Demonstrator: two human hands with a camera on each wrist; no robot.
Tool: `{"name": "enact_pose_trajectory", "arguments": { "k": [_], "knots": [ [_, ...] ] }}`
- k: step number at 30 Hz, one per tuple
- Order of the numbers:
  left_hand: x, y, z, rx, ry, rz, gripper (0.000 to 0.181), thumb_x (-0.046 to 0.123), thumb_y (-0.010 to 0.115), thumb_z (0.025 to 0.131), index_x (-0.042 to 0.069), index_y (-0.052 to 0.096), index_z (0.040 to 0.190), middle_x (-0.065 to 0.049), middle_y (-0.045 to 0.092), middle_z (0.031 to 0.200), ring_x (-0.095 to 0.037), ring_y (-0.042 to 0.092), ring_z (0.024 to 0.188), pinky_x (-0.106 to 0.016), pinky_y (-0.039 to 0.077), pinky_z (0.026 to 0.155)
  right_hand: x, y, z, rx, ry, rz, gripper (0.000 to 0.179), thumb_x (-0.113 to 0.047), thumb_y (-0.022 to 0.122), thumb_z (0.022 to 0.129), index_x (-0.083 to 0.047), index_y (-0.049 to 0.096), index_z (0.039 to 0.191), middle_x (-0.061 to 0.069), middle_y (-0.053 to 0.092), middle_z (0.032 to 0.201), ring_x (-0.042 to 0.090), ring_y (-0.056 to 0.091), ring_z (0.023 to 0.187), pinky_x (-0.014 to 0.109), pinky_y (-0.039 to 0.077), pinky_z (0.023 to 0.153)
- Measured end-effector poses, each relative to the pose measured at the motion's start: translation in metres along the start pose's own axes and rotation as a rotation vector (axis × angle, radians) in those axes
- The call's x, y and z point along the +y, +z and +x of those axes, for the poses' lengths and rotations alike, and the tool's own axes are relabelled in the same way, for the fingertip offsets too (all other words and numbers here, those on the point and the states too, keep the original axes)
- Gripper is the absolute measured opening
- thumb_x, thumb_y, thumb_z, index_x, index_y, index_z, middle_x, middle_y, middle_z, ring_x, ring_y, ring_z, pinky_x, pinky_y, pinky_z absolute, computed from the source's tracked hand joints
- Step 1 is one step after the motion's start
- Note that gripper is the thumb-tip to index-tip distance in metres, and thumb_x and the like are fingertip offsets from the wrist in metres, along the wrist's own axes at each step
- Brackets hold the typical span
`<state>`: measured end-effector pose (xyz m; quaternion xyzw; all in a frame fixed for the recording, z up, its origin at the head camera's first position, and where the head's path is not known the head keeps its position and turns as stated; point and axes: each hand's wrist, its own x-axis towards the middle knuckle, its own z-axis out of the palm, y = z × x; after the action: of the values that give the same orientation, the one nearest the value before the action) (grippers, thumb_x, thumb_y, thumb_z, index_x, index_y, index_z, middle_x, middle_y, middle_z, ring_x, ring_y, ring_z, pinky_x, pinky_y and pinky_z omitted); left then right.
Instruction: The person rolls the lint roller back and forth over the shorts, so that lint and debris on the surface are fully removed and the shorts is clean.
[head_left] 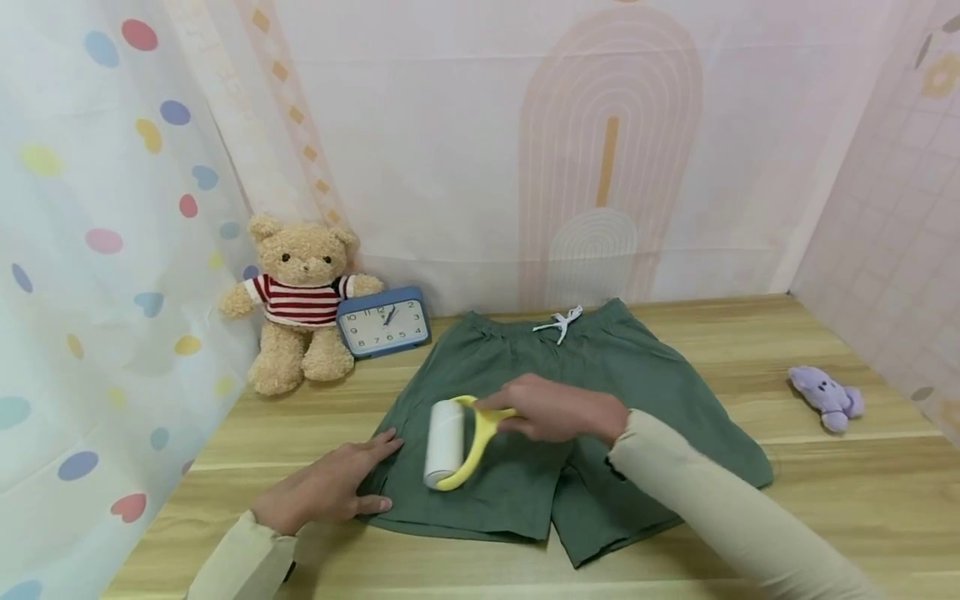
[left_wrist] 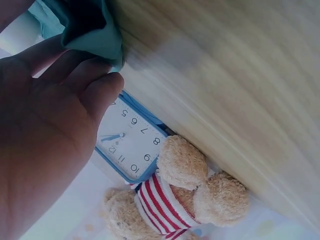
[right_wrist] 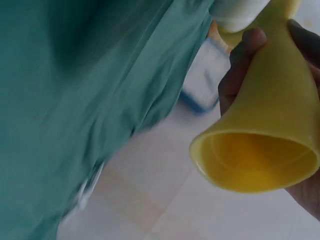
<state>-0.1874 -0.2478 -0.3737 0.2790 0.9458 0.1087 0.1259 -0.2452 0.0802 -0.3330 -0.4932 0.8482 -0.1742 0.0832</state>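
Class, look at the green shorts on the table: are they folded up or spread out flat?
Spread flat: the green shorts lie open on the table, waistband and both legs showing, left hand pressing one edge.

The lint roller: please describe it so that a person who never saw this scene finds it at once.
On the light wooden table lie green drawstring shorts. On their left leg rests the lint roller, a white cylinder in a curved yellow plastic handle, gripped by the right hand. Nothing else here is yellow plastic.

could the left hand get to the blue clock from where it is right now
Probably yes: the left hand lies flat on the edge of the green shorts, and only bare table lies between it and the blue clock, beside the teddy bear.
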Motion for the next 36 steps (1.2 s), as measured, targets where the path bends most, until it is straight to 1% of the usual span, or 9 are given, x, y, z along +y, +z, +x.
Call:
{"name": "enact_pose_trajectory", "arguments": {
  "k": [3, 8, 10, 12, 17, 29, 32, 34, 36],
  "knots": [
    [-0.001, 0.0, -0.001, 0.004, -0.008, -0.005, 0.08, 0.034, 0.077, 0.088, -0.009, 0.043, 0.147, -0.035, 0.037, 0.154, -0.052, 0.046, 0.136, -0.062, 0.042, 0.109, -0.013, 0.008, 0.018, -0.027, -0.013, -0.002, 0.043, -0.016, 0.061, 0.101, -0.007, 0.057, 0.143, 0.005, 0.071, 0.113, 0.007, 0.055, 0.083, 0.018, 0.045, 0.071],
    [-0.001, 0.0, -0.004, 0.016, -0.004, 0.005, 0.082, 0.035, 0.077, 0.088, -0.009, 0.042, 0.147, -0.034, 0.037, 0.155, -0.052, 0.047, 0.135, -0.063, 0.042, 0.109, -0.024, 0.015, 0.032, -0.073, 0.001, -0.021, 0.043, -0.017, 0.061, 0.101, -0.009, 0.057, 0.143, 0.006, 0.07, 0.128, 0.009, 0.063, 0.099, 0.018, 0.05, 0.08],
    [-0.001, 0.0, -0.005, 0.014, -0.003, 0.008, 0.082, 0.035, 0.078, 0.087, -0.009, 0.042, 0.147, -0.035, 0.037, 0.154, -0.053, 0.047, 0.135, -0.064, 0.041, 0.108, -0.027, 0.017, 0.033, -0.088, 0.015, -0.019, 0.043, -0.017, 0.061, 0.101, -0.009, 0.057, 0.143, 0.005, 0.068, 0.133, 0.007, 0.063, 0.1, 0.018, 0.05, 0.081],
    [-0.001, 0.001, -0.006, 0.001, -0.017, -0.003, 0.083, 0.034, 0.078, 0.087, -0.008, 0.041, 0.148, -0.036, 0.036, 0.155, -0.054, 0.045, 0.136, -0.065, 0.04, 0.109, -0.028, 0.019, 0.032, -0.105, 0.029, -0.005, 0.044, -0.017, 0.06, 0.102, -0.01, 0.056, 0.144, 0.006, 0.068, 0.132, 0.005, 0.061, 0.09, 0.016, 0.049, 0.076],
    [0.001, 0.0, -0.007, -0.017, -0.041, -0.025, 0.082, 0.034, 0.077, 0.088, -0.007, 0.041, 0.149, -0.035, 0.034, 0.156, -0.054, 0.043, 0.138, -0.065, 0.039, 0.11, -0.03, 0.023, 0.023, -0.115, 0.042, 0.055, 0.044, -0.017, 0.058, 0.103, -0.009, 0.054, 0.145, 0.006, 0.071, 0.119, 0.001, 0.052, 0.068, 0.015, 0.044, 0.064],
    [0.002, -0.002, -0.005, -0.023, -0.04, -0.02, 0.08, 0.029, 0.076, 0.09, -0.01, 0.038, 0.149, -0.038, 0.032, 0.155, -0.054, 0.041, 0.139, -0.066, 0.038, 0.111, -0.005, 0.009, -0.023, -0.073, 0.021, 0.104, 0.043, -0.012, 0.059, 0.101, -0.004, 0.055, 0.144, 0.009, 0.072, 0.118, -0.002, 0.044, 0.06, 0.016, 0.042, 0.062],
    [0.004, -0.001, -0.005, -0.019, -0.013, -0.009, 0.079, 0.028, 0.075, 0.09, -0.011, 0.038, 0.148, -0.039, 0.033, 0.154, -0.054, 0.041, 0.14, -0.064, 0.039, 0.111, 0.002, 0.006, -0.037, -0.061, 0.021, 0.1, 0.043, -0.012, 0.06, 0.101, -0.004, 0.056, 0.143, 0.011, 0.069, 0.132, -0.003, 0.055, 0.071, 0.016, 0.047, 0.068],
    [0.006, -0.002, -0.004, -0.018, -0.002, 0.0, 0.08, 0.029, 0.075, 0.09, -0.011, 0.038, 0.148, -0.039, 0.034, 0.154, -0.054, 0.041, 0.14, -0.063, 0.039, 0.111, 0.007, 0.004, -0.046, -0.059, 0.026, 0.092, 0.043, -0.012, 0.061, 0.1, -0.004, 0.056, 0.142, 0.012, 0.063, 0.14, 0.001, 0.065, 0.09, 0.017, 0.051, 0.077],
    [0.007, -0.004, -0.004, -0.024, -0.013, -0.005, 0.08, 0.029, 0.075, 0.09, -0.01, 0.037, 0.149, -0.038, 0.033, 0.155, -0.053, 0.04, 0.141, -0.063, 0.038, 0.112, 0.011, 0.0, -0.054, -0.063, 0.042, 0.086, 0.043, -0.012, 0.061, 0.1, -0.005, 0.056, 0.142, 0.011, 0.061, 0.143, 0.008, 0.067, 0.109, 0.02, 0.054, 0.086]
  ]
}}
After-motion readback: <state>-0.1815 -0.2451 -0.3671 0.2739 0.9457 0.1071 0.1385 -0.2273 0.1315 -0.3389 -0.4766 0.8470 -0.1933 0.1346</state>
